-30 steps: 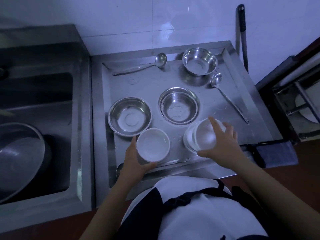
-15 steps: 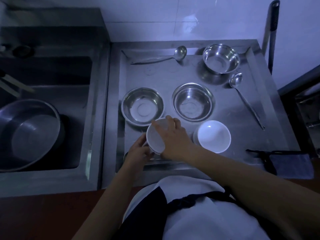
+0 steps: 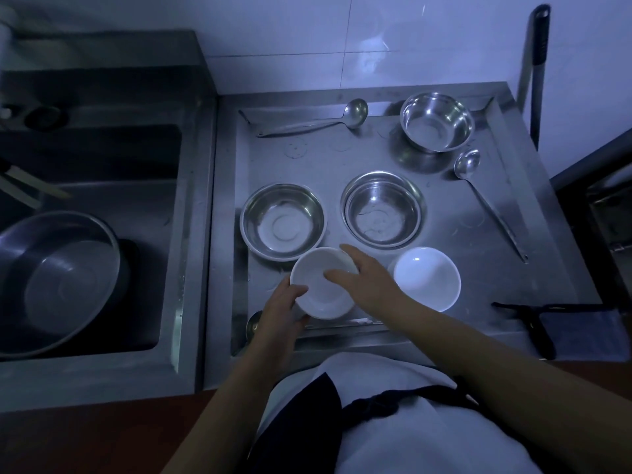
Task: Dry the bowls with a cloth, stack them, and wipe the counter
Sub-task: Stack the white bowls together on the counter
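My left hand (image 3: pixel 280 313) grips a white bowl (image 3: pixel 321 297) at its near-left rim, thumb over the edge. My right hand (image 3: pixel 371 285) pinches the same bowl's right rim, thumb inside and fingers past the far edge. The bowl is tilted, just above the front of the steel counter (image 3: pixel 342 159). A second white bowl (image 3: pixel 427 282) stands upright to its right. Three steel bowls sit behind: one left (image 3: pixel 284 222), one middle (image 3: pixel 383 210), one at the back right (image 3: pixel 436 121). A grey cloth (image 3: pixel 581 326) lies at the front right corner, touched by neither hand.
Two ladles lie on the counter, one at the back (image 3: pixel 318 123) and one on the right (image 3: pixel 489 203). A spoon end (image 3: pixel 253 325) shows by my left wrist. On the left, the sink (image 3: pixel 102 159) holds a large steel basin (image 3: pixel 58 282). A dark-handled tool (image 3: pixel 537 63) leans on the wall.
My right hand left the right white bowl and crossed to the left one, which both hands now hold and tilt. The right bowl stands alone on the counter.
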